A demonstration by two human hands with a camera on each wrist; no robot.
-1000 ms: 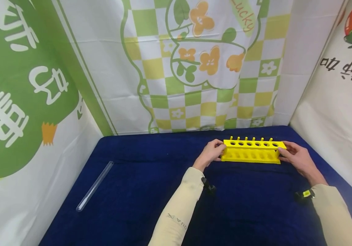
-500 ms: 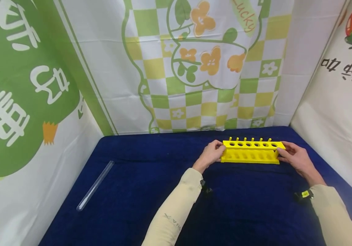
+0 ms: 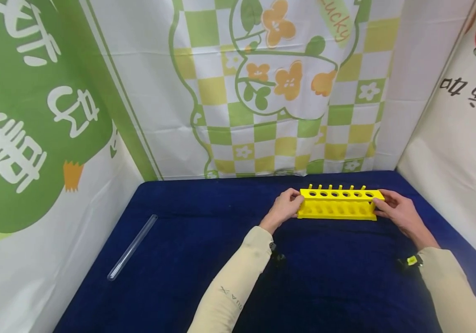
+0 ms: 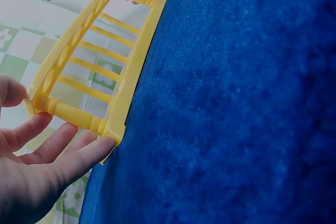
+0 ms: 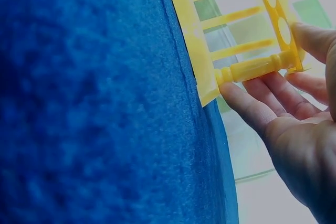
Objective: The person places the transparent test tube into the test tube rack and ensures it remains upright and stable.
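Observation:
A yellow test tube rack (image 3: 337, 216) stands upright on the dark blue cloth at the right of the table, with a row of holes along its top and a row of pegs behind. My left hand (image 3: 281, 209) grips its left end; in the left wrist view the fingers (image 4: 39, 129) lie around the end post and the top corner. At the opposite end, my right hand (image 3: 400, 213) holds the rack, its fingers (image 5: 247, 103) along the post and the top plate's edge. A clear glass test tube (image 3: 132, 248) lies flat on the left side, apart from both hands.
Dark blue cloth (image 3: 204, 231) covers the table. A white curtain (image 3: 138, 134) with green and yellow checks hangs behind the back edge, and printed cloth walls stand at left and right.
The rack stays between both hands and has shifted very slightly left relative to the table. The head view has turned a little. The test tube lies where it was.

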